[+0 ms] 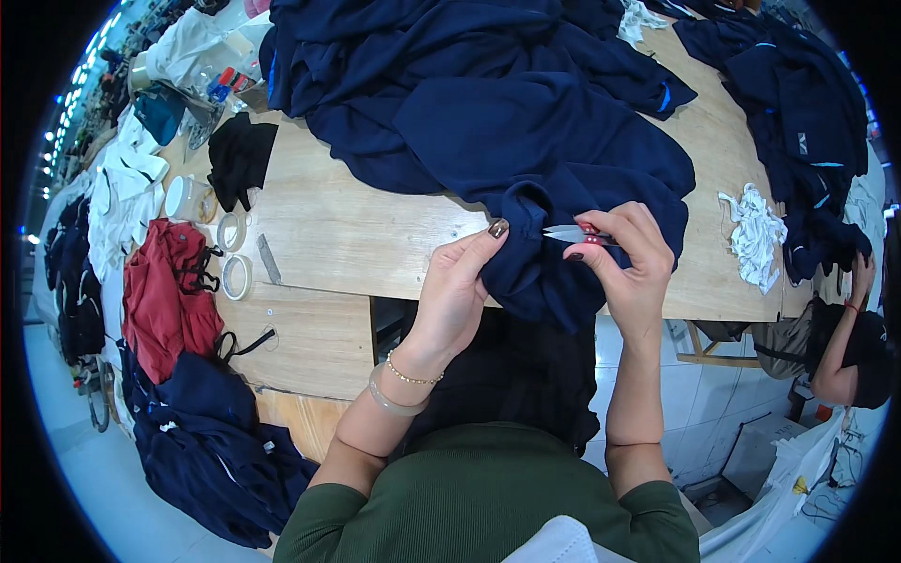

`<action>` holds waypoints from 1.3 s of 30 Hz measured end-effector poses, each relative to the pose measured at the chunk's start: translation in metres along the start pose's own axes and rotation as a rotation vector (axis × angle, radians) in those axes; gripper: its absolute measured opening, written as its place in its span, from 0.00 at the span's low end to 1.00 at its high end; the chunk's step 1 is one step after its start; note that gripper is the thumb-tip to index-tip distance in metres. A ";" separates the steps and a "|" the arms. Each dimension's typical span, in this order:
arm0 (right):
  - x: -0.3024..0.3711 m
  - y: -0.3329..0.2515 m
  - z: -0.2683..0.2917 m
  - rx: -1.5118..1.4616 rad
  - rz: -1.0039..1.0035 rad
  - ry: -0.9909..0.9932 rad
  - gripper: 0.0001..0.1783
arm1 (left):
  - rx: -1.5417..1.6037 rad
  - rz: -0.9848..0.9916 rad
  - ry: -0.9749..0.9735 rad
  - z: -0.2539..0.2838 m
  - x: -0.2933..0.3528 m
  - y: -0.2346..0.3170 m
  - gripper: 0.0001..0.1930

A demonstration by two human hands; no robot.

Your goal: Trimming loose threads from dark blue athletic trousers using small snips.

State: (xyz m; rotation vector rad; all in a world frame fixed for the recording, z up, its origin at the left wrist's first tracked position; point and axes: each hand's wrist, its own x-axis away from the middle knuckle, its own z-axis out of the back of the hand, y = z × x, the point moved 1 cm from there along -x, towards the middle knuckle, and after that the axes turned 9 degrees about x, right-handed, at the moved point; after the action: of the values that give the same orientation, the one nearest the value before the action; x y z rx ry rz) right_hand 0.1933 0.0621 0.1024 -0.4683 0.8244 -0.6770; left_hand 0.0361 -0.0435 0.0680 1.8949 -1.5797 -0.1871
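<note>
A navy blue garment (pixel 549 122) hangs over the front edge of the table, part of a large heap of the same cloth. My left hand (pixel 457 286) pinches a gathered part of it, perhaps a cuff or hem, between thumb and fingers. In my right hand (pixel 633 258) is a pair of thread snips (pixel 568 233), gripped between thumb and fingers. The blades point left and their tips meet the pinched cloth. Whether a thread lies between them is too small to tell.
Left on the wooden table (pixel 319 239) lie tape rolls (pixel 236 277), a grey strip (pixel 268 259), black cloth (pixel 239 159) and a red garment (pixel 174 300). White scraps (pixel 754 236) lie to the right. At the far right a co-worker's arm (pixel 845 328) reaches toward dark garments (pixel 798 122).
</note>
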 end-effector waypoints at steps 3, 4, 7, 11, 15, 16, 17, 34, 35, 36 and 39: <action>-0.001 -0.006 -0.003 0.050 0.003 -0.016 0.15 | 0.001 -0.003 0.012 -0.002 0.001 -0.001 0.13; 0.000 -0.006 -0.005 0.071 0.025 -0.002 0.15 | 0.000 -0.005 0.013 -0.002 0.001 -0.001 0.13; -0.001 -0.008 -0.004 0.120 0.039 0.007 0.15 | 0.023 0.004 -0.019 -0.003 0.000 -0.002 0.13; -0.002 -0.011 -0.004 0.146 0.059 0.017 0.16 | 0.007 -0.012 0.009 -0.004 0.000 -0.002 0.13; -0.004 -0.014 -0.005 0.177 0.081 0.026 0.17 | 0.011 -0.014 0.002 -0.006 0.000 -0.003 0.14; -0.004 -0.015 -0.005 0.193 0.090 0.030 0.17 | 0.012 -0.013 0.002 -0.008 0.000 -0.003 0.14; -0.004 -0.016 -0.006 0.194 0.089 0.031 0.17 | 0.016 -0.010 0.004 -0.009 0.000 -0.003 0.14; 0.017 0.006 -0.009 -0.106 -0.154 0.058 0.16 | 0.062 0.054 -0.029 -0.005 0.000 -0.002 0.12; 0.017 0.005 -0.009 -0.107 -0.154 0.058 0.16 | 0.057 0.052 -0.001 -0.004 0.000 -0.003 0.12; 0.017 0.003 -0.009 -0.093 -0.151 0.062 0.16 | 0.053 0.050 0.026 -0.004 -0.001 -0.003 0.12; 0.016 -0.001 -0.011 -0.033 -0.107 0.084 0.16 | 0.110 0.116 0.073 -0.005 0.000 -0.003 0.11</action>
State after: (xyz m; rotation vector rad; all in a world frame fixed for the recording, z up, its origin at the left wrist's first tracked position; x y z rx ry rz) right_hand 0.1928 0.0487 0.0881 -0.5197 0.8957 -0.7874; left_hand 0.0412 -0.0412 0.0704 1.8634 -1.6751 0.0189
